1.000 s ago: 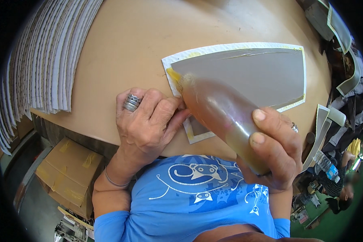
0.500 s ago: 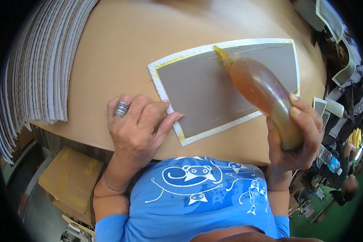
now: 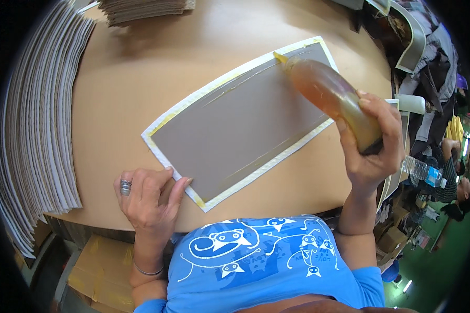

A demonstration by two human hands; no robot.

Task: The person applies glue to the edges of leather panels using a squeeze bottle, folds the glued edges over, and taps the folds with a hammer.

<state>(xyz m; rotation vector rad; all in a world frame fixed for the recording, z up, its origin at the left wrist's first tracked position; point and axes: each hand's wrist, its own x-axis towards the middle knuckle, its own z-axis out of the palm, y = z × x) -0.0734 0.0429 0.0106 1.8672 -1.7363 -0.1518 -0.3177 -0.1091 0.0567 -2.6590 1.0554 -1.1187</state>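
A curved, four-sided grey panel [image 3: 230, 133] with a white border lies on the tan table, slanting up to the right. Yellowish glue streaks run along its border and its long edges. My left hand [image 3: 150, 197], with rings on one finger, pinches the panel's left short edge between thumb and fingers. In my right hand [image 3: 376, 143] is a soft amber glue bottle [image 3: 324, 87], tilted over the panel's right part. The bottle's yellow nozzle [image 3: 280, 57] points at the far long border, near its right end; whether it touches is hard to tell.
A tall row of stacked grey-white sheets [image 3: 42, 125] stands along the table's left side, with another stack [image 3: 141, 9] at the far edge. To the right are curved bordered pieces [image 3: 412, 39], a water bottle [image 3: 423, 171] and a person. A cardboard box [image 3: 102, 271] sits below the table's left edge.
The panel now slants more steeply and appears further left and nearer me, with my left hand still on its edge. The nozzle has shifted along the far border toward the right end.
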